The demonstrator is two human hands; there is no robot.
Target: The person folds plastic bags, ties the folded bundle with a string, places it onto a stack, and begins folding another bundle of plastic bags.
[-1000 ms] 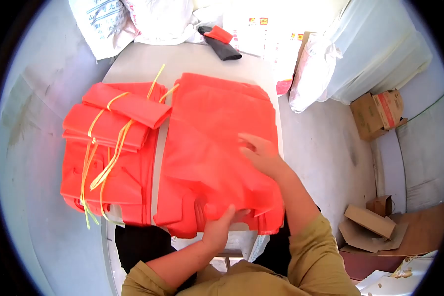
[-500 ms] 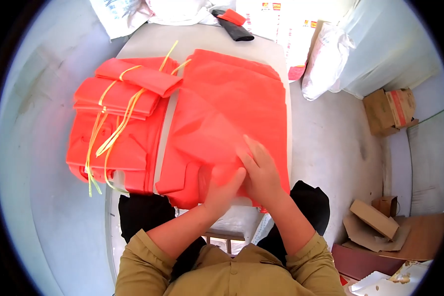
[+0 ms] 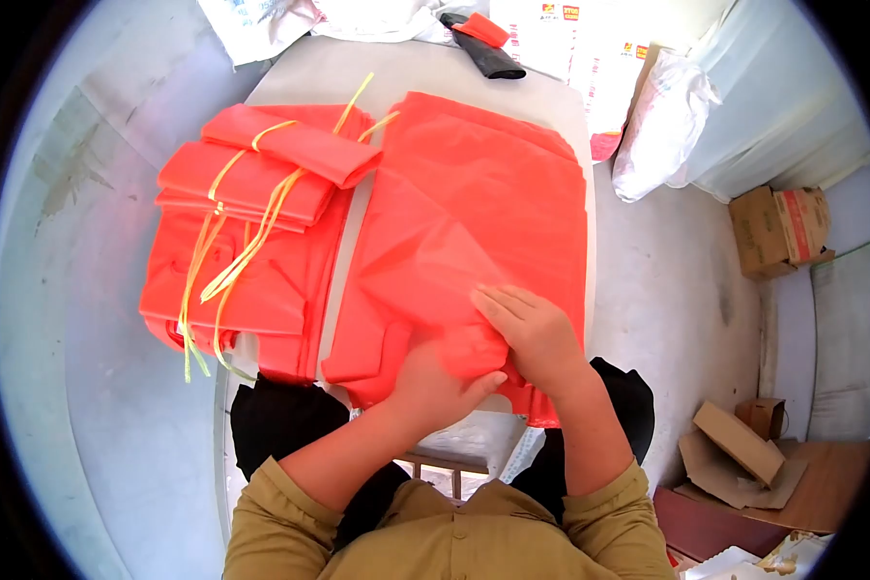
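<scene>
The red bags (image 3: 483, 184) stretch ahead of us on the table (image 3: 358, 63), long axis running away. Our right hand (image 3: 543, 338) lies open on them; our left hand (image 3: 433, 389), nearer their close edge, has hidden fingers, grip unclear.

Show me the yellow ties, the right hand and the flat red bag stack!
Yellow ties (image 3: 278, 199): head view, on the long strands.
Right hand (image 3: 536, 335): head view, back of hand.
Flat red bag stack (image 3: 488, 198): head view, top surface.
</scene>
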